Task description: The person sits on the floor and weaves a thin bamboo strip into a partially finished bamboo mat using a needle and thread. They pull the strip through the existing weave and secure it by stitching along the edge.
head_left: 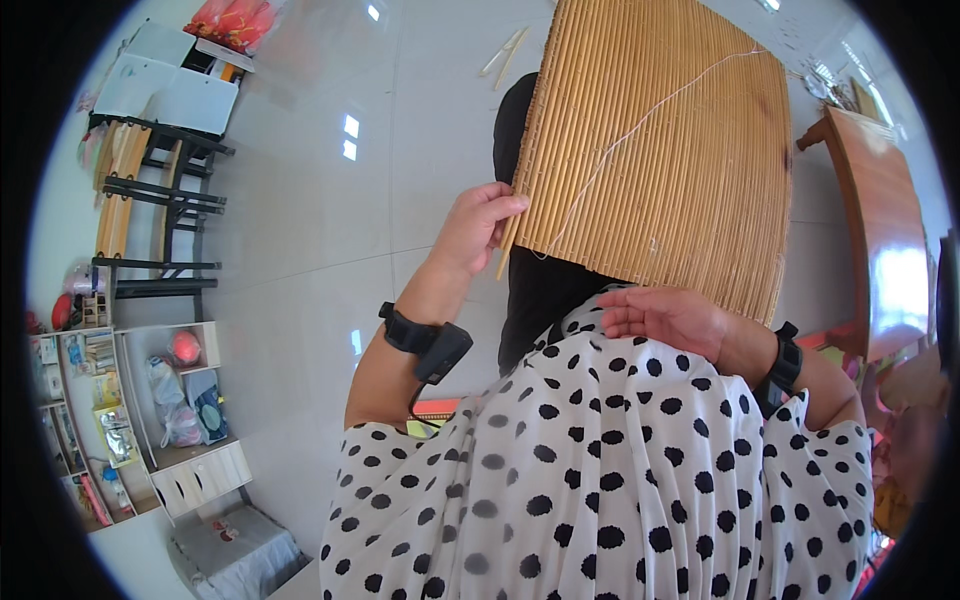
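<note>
A stiff mat of thin yellow-brown stalks (690, 150), which look like reed or bamboo, rests across my dark-trousered lap. At its left edge my left hand (477, 225) is closed, with thumb and fingers pinching a stalk (502, 262) whose end pokes out below the mat's near corner. A thin white thread (640, 122) runs slantwise over the mat from that corner toward the far right. My right hand (665, 318) lies just below the near edge, palm partly turned up, fingers stretched out, holding nothing.
Several loose pale stalks (507, 58) lie on the glossy tiled floor (310, 200) beyond the mat. To the right stands a brown wooden table (890, 235). Folded dark-legged furniture (165, 205) and open shelves (130, 420) line the left wall. Black straps ring both my wrists.
</note>
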`<action>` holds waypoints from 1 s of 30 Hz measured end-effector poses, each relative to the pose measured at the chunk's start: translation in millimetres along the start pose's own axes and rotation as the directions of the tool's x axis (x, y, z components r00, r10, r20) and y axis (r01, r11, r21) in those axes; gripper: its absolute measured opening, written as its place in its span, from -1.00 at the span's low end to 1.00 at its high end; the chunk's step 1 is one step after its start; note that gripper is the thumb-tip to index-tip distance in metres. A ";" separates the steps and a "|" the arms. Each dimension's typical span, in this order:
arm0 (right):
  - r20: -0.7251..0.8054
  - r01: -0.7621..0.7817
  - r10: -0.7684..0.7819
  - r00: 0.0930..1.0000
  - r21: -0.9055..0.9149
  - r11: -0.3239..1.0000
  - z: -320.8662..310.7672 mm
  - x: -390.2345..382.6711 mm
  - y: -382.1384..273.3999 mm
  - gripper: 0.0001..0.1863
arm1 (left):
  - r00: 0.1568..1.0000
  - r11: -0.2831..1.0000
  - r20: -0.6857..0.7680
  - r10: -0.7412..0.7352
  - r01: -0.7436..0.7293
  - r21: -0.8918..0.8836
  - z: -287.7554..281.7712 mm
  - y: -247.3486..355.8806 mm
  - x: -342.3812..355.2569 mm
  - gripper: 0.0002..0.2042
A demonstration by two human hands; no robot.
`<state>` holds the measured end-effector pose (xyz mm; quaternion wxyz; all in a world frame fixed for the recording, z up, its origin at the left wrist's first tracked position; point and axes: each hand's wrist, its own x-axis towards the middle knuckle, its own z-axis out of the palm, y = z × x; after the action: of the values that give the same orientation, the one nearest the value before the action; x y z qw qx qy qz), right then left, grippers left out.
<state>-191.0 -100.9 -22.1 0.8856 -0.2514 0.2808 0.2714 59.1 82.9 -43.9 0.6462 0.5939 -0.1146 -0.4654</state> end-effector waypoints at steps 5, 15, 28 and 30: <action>0.040 0.033 -0.035 0.999 0.047 0.998 7.5 -8.0 12.4 -0.57 | 1.000 1.000 -0.011 0.021 -0.021 0.005 8.4 7.6 -5.0 -0.86; 0.063 0.160 -0.180 0.982 0.242 0.957 1.8 1.2 36.8 -0.67 | 0.999 1.000 0.041 0.017 -0.017 0.008 -2.4 8.5 3.7 -0.87; -0.071 0.192 -0.181 0.981 0.212 0.958 -12.9 9.3 40.4 -0.74 | 0.998 0.999 0.057 0.031 -0.033 0.037 -4.6 7.9 8.3 -0.86; -0.137 0.189 -0.162 0.977 0.214 0.958 -8.5 8.1 35.8 -0.74 | 0.999 0.999 0.037 0.036 -0.037 0.026 1.6 7.4 2.9 -0.87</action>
<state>-210.7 -77.1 -43.9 0.9109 -0.1889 0.3380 0.1427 63.1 78.7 -38.2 0.6442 0.5918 -0.1435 -0.4629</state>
